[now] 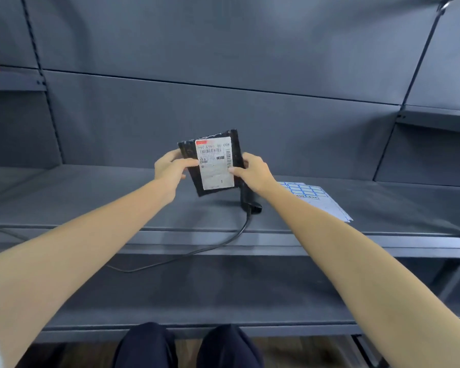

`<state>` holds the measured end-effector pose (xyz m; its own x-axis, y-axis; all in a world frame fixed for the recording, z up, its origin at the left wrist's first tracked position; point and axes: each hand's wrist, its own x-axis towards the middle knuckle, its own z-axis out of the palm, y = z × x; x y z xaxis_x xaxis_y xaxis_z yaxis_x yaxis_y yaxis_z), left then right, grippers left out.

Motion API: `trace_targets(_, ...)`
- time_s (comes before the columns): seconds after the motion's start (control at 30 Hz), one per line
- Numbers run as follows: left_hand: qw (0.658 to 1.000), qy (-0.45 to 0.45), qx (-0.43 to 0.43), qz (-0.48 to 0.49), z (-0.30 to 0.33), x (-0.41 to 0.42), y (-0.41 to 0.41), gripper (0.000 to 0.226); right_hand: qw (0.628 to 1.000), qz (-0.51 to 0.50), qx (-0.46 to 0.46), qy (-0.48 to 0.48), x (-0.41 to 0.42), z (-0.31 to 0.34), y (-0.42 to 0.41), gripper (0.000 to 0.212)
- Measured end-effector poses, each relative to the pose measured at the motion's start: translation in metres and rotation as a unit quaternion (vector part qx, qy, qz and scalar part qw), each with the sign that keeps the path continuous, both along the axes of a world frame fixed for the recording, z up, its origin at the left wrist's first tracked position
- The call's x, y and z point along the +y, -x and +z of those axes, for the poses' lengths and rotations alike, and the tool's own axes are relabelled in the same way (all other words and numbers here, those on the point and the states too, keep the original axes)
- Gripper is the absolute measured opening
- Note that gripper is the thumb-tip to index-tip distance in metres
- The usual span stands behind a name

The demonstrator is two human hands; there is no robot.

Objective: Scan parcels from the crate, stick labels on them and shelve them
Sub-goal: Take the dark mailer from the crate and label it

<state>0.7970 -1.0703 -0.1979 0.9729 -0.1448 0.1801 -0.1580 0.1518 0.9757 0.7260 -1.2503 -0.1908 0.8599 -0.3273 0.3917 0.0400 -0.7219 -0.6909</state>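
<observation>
Black plastic wrapping, creased and glossy, is what both hands are clamped on: the left hand [170, 166] pinches the left edge of a small flat parcel [213, 162] with thumb across the front, and the right hand [252, 170] pinches the right edge the same way. Held upright and slightly tilted above the shelf board [91, 197], the parcel shows its white shipping label [215, 163] toward the camera — barcode and printed numbers uppermost — probably so the code can be read and checked.

Just behind and below the parcel a black barcode scanner [248, 199] rests on the shelf, partly hidden by the right wrist, its cable [197, 252] trailing over the front lip. To the right of it lies a sheet of blue-bordered stickers [316, 199], within easy reach for the labelling step. Grey metal shelving [223, 62] fills the background. No crate is in view, and whether this parcel has been scanned yet cannot be told.
</observation>
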Motion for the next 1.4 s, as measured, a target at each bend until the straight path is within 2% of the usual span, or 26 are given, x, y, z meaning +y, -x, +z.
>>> trace_targets(0.1,0.999,0.034,0.020,0.002,-0.013,-0.001,-0.005,0.053,0.993,0.000,-0.020,-0.114,0.007,-0.007,-0.008,0.025)
trace_targets(0.23,0.999,0.004,0.005,0.037,-0.041,-0.017,0.001,0.035,0.982,0.025,-0.001,-0.188,0.009,-0.029,-0.027,0.027)
trace_targets(0.3,0.997,0.008,0.031,0.073,-0.054,-0.025,-0.001,0.030,0.981,0.026,0.010,-0.190,0.012,-0.030,-0.024,0.027)
trace_targets(0.37,0.994,0.006,0.049,0.099,-0.064,-0.032,-0.003,0.025,0.978,-0.005,-0.010,-0.209,0.010,-0.027,-0.021,0.037)
trace_targets(0.43,0.993,0.005,0.041,0.112,-0.069,-0.039,-0.006,0.021,0.979,-0.113,-0.024,-0.170,0.000,-0.028,-0.027,0.038)
trace_targets(0.5,0.993,0.007,0.031,0.115,-0.071,-0.045,-0.008,0.019,0.970,-0.207,0.024,-0.128,-0.008,-0.034,-0.033,0.042)
trace_targets(0.6,0.994,0.004,0.006,0.108,-0.077,-0.049,-0.010,0.016,0.952,-0.254,0.106,-0.133,-0.010,-0.047,-0.042,0.056)
trace_targets(0.7,0.995,0.001,-0.006,0.097,-0.082,-0.049,-0.012,0.017,0.946,-0.261,0.163,-0.097,-0.016,-0.053,-0.048,0.064)
trace_targets(0.77,0.996,0.004,-0.005,0.089,-0.083,-0.047,-0.013,0.017,0.943,-0.238,0.221,-0.070,-0.020,-0.049,-0.050,0.049)
trace_targets(0.83,0.996,0.008,-0.005,0.089,-0.084,-0.046,-0.014,0.018,0.946,-0.206,0.240,-0.073,-0.024,-0.046,-0.051,0.021)
trace_targets(0.93,0.995,0.023,-0.013,0.098,-0.087,-0.047,-0.014,0.018,0.954,-0.185,0.152,-0.182,-0.030,-0.047,-0.049,0.019)
trace_targets(1.03,0.995,0.031,-0.014,0.099,-0.089,-0.047,-0.015,0.018,0.926,-0.148,0.033,-0.346,-0.019,-0.039,-0.033,0.048)
trace_targets(1.1,0.994,0.044,-0.014,0.099,-0.090,-0.047,-0.016,0.018,0.912,-0.110,-0.009,-0.395,-0.007,-0.031,-0.014,0.062)
trace_targets(1.2,0.993,0.058,-0.030,0.100,-0.091,-0.048,-0.017,0.017,0.919,-0.030,-0.048,-0.390,0.021,-0.034,0.014,0.044)
trace_targets(1.3,0.992,0.074,-0.047,0.089,-0.091,-0.048,-0.014,0.018,0.910,0.015,-0.088,-0.406,0.058,-0.048,0.036,0.023)
trace_targets(1.4,0.992,0.072,-0.045,0.095,-0.091,-0.048,-0.014,0.017,0.915,0.036,-0.105,-0.389,0.084,-0.067,0.041,0.017)
